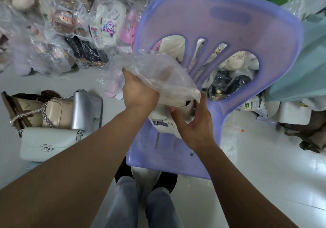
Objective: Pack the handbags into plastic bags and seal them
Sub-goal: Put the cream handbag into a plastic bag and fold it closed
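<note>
Lying at mid-left were handbags (53, 137); my left hand (139, 91) gripped the bag (158, 70) half over the purse (163, 128) my right hand (194, 121) clutched.

head view, looking down. a white handbag (161, 124) sits over the seat of a purple plastic chair (220, 24), its far end inside a clear plastic bag (158, 70). the left grip (139, 90) holds the bag's film; the right grip (192, 121) curls round the handbag's near corner. on the floor (255, 174) at left, a silver handbag (86, 109), a beige handbag (58, 113) and a pale handbag (49, 143) lie touching.
</note>
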### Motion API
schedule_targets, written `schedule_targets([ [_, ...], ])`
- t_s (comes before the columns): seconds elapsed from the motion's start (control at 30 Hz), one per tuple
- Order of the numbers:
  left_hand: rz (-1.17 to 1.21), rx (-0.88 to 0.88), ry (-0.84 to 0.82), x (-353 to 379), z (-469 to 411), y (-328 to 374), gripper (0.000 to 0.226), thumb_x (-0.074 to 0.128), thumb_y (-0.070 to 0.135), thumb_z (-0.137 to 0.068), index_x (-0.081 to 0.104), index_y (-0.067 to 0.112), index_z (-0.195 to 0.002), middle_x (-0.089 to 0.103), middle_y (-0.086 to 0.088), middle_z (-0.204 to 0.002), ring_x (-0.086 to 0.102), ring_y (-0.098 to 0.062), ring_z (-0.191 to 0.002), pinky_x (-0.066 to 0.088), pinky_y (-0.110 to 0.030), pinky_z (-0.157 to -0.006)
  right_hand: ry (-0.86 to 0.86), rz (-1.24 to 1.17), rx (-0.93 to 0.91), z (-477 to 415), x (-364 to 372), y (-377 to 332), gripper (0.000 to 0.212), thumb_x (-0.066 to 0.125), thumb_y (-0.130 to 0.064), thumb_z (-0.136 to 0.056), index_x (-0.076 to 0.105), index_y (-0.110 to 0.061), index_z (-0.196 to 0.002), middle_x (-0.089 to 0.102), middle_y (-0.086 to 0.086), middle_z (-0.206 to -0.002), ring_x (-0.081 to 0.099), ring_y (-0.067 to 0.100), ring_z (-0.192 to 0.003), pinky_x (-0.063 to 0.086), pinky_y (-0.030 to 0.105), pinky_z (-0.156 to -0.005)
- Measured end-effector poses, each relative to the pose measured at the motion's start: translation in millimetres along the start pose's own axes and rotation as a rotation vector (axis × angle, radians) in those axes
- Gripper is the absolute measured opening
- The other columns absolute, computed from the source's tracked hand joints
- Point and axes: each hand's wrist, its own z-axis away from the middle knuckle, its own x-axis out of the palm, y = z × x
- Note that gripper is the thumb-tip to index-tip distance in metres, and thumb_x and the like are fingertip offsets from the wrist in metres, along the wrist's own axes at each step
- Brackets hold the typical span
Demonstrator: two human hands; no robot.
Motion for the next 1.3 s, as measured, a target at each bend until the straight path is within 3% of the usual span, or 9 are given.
schedule_targets([
  [0.13,0.248,0.032,0.078,0.9,-5.1,10.6,0.058,0.079,0.031,-0.081,0.047,0.015,-0.126,0.063,0.011,-0.087,0.064,-0.003,-0.081,0.055,-0.025,-0.081,0.021,0.022,0.004,0.7,1.6,0.9,0.043,0.069,-0.042,-0.095,0.046,-0.044,-0.131,0.066,-0.013,-0.12,0.063,0.003,-0.109,0.052,0.025,-0.085],
  [0.23,0.239,0.068,0.158,4.6,-13.0,2.8,0.045,0.063,-0.001,-0.088,0.047,0.009,-0.129,0.045,0.019,-0.078,0.052,0.018,-0.065,0.045,-0.008,-0.069,0.03,0.034,0.035,-2.1,-0.5,-1.2,0.041,0.068,-0.04,-0.095,0.045,-0.049,-0.128,0.065,-0.016,-0.118,0.062,0.001,-0.107,0.051,0.025,-0.083],
  [0.47,0.194,0.192,0.036,-2.6,-3.7,-5.4,0.027,0.059,0.007,-0.087,0.041,0.02,-0.102,0.058,0.001,-0.077,0.059,-0.015,-0.062,0.055,-0.038,-0.068,0.11,0.053,0.149,-5.3,8.6,-4.4,0.039,0.042,-0.055,-0.103,0.054,-0.021,-0.118,0.055,-0.016,-0.085,0.051,0.001,-0.07,0.035,0.025,-0.063],
  [0.6,-0.005,0.225,0.039,-11.1,-3.6,-30.5,0.037,0.055,0.006,-0.088,0.05,0.018,-0.123,0.064,0.001,-0.077,0.057,0.0,-0.064,0.05,-0.029,-0.064,0.294,-0.121,0.227,-11.5,12.0,-8.2,0.018,0.045,-0.034,-0.102,0.052,-0.043,-0.115,0.065,-0.027,-0.095,0.058,-0.011,-0.084,0.042,0.011,-0.066],
  [0.83,-0.189,0.237,0.047,-22.0,3.2,-48.4,0.064,0.046,-0.008,-0.086,0.033,0.011,-0.146,0.057,-0.008,-0.066,0.051,-0.011,-0.057,0.04,-0.014,-0.049,0.452,-0.401,0.305,-24.3,10.1,-10.6,0.031,0.045,-0.009,-0.102,0.066,-0.026,-0.118,0.07,-0.018,-0.097,0.06,-0.012,-0.085,0.044,0.006,-0.071],
  [0.93,0.089,0.119,-0.072,-13.5,6.2,-40.5,0.047,0.052,-0.008,-0.085,0.049,0.009,-0.129,0.062,-0.003,-0.077,0.06,-0.016,-0.069,0.054,-0.027,-0.066,0.487,-0.468,0.35,-25.7,7.9,-8.2,0.031,0.047,-0.015,-0.105,0.069,-0.037,-0.107,0.072,-0.025,-0.091,0.062,-0.011,-0.087,0.046,0.009,-0.074],
  [1.0,0.47,-0.173,-0.163,-4.2,7.2,-29.4,0.031,0.052,0.001,-0.083,0.057,0.009,-0.113,0.064,-0.003,-0.081,0.057,-0.014,-0.065,0.056,-0.038,-0.076,0.492,-0.519,0.374,-25.5,5.3,-8.6,0.03,0.049,-0.022,-0.107,0.07,-0.041,-0.097,0.072,-0.026,-0.087,0.062,-0.009,-0.084,0.047,0.011,-0.075],
  [1.1,0.754,-0.497,-0.292,-0.7,12.7,-15.5,0.023,0.038,0.016,-0.094,0.057,0.016,-0.107,0.059,-0.008,-0.085,0.051,-0.016,-0.055,0.051,-0.03,-0.065,0.487,-0.607,0.488,-27.4,4.1,-6.7,0.023,0.053,-0.032,-0.101,0.072,-0.034,-0.087,0.069,-0.017,-0.084,0.061,0.004,-0.085,0.049,0.021,-0.078],
  [1.3,0.551,-0.274,-0.442,-6.4,12.3,-13.1,0.02,0.042,0.021,-0.098,0.059,0.011,-0.098,0.06,0.001,-0.075,0.053,-0.01,-0.05,0.05,-0.034,-0.073,0.426,-1.047,0.493,-44.7,-10.2,4.0,0.03,0.037,-0.021,-0.101,0.066,-0.017,-0.109,0.06,0.011,-0.113,0.057,0.033,-0.11,0.045,0.044,-0.104],
])
